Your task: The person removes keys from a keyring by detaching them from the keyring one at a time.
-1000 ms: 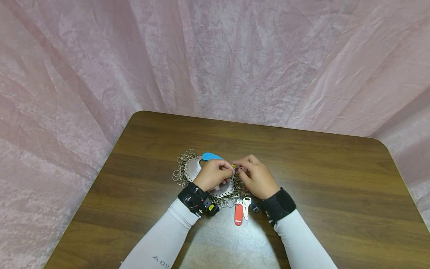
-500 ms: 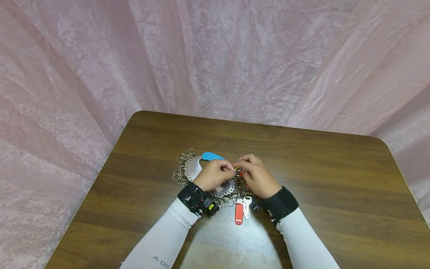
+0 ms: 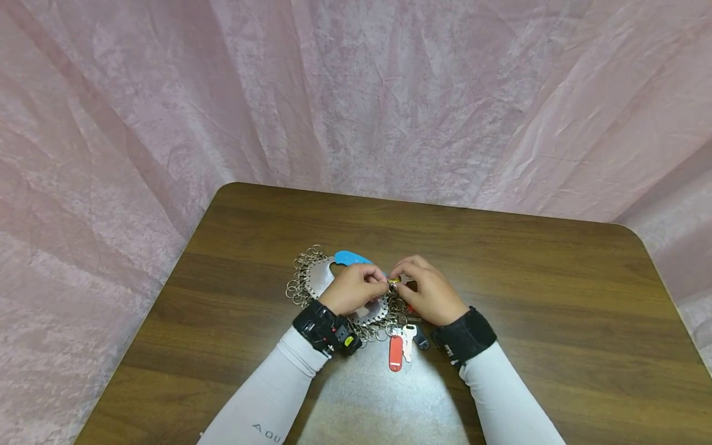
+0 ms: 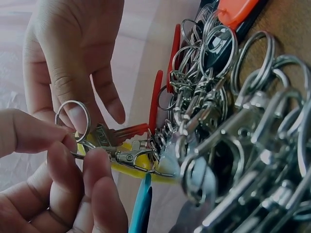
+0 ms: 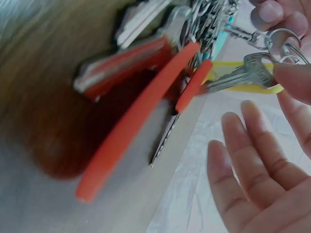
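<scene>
A round metal plate lies on the table, its rim fringed with swivel clips and split rings. My left hand is over the plate; its fingers pinch a split key ring beside a swivel clip. Opposite it, my right hand holds the same ring between thumb and finger, its other fingers spread loosely in the right wrist view. A silver key and a yellow tag hang at this ring. The fingertips hide part of the ring.
A blue handle-like piece lies along the plate's far side. A red tag, a silver key and a black fob hang off its near edge. Red-tipped pieces stand close to my right hand. A pink curtain hangs behind.
My right hand has shifted slightly right, and more of the yellow tag shows between the hands. A red piece seen by the right fingers is now less visible. The left hand stays nearly still.
</scene>
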